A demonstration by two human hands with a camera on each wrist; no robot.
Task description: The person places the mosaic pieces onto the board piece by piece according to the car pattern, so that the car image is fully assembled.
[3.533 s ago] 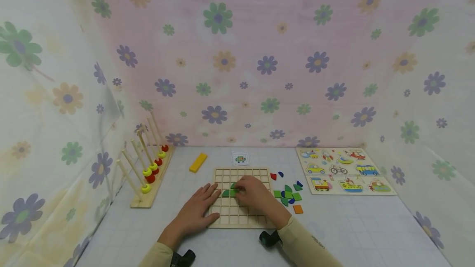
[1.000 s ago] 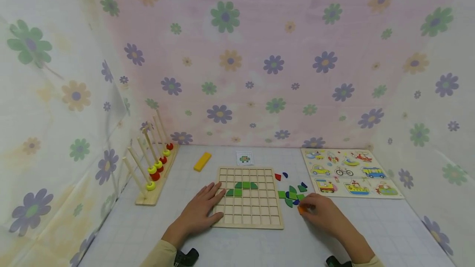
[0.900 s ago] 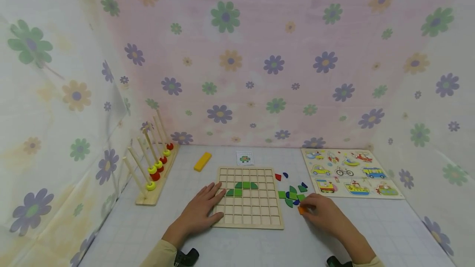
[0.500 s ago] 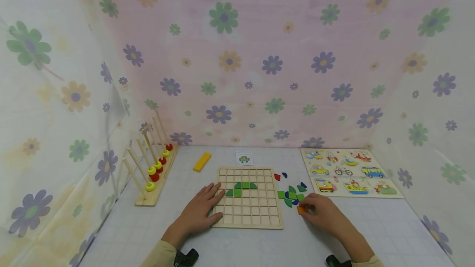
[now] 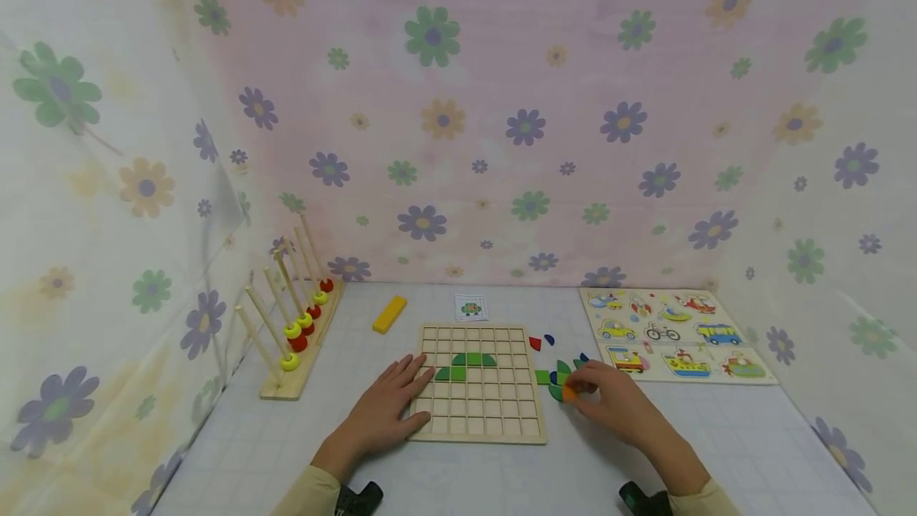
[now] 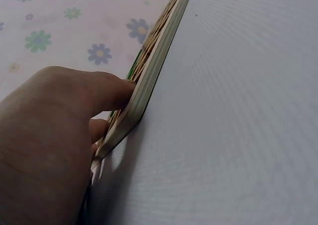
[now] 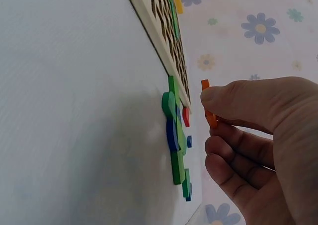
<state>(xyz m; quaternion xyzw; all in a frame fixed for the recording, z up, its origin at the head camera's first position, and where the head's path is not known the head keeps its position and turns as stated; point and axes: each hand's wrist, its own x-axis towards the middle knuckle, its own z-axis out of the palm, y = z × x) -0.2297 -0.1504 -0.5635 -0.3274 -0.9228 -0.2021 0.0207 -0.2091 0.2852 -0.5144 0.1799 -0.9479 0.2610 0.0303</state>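
My right hand [image 5: 616, 404] pinches an orange square tile [image 7: 207, 105] between thumb and fingers, raised off the table beside the loose pieces. Under and beside it lie green and blue pieces [image 7: 173, 133], squares and rounded shapes, partly covered by the hand in the head view. My left hand [image 5: 387, 400] lies with fingers spread on the left edge of a wooden grid board [image 5: 501, 442]; in the left wrist view the thumb [image 6: 117, 88] rests on the rim. Several green tiles [image 5: 474, 359] sit in two rows of the board's cells, forming part of a rounded shape.
A small picture card [image 5: 471, 307] lies behind the board, with a yellow block [image 5: 390, 314] to its left. A wooden peg rack [image 5: 286, 385] with red and yellow beads stands at left. A vehicle picture puzzle [image 5: 673, 341] lies at right. One red piece [image 5: 535, 343] is near the board.
The right hand left the board after green tiles were set there, moved right to the loose pieces, took the orange tile and has now lifted it slightly leftward. The left hand stays put.
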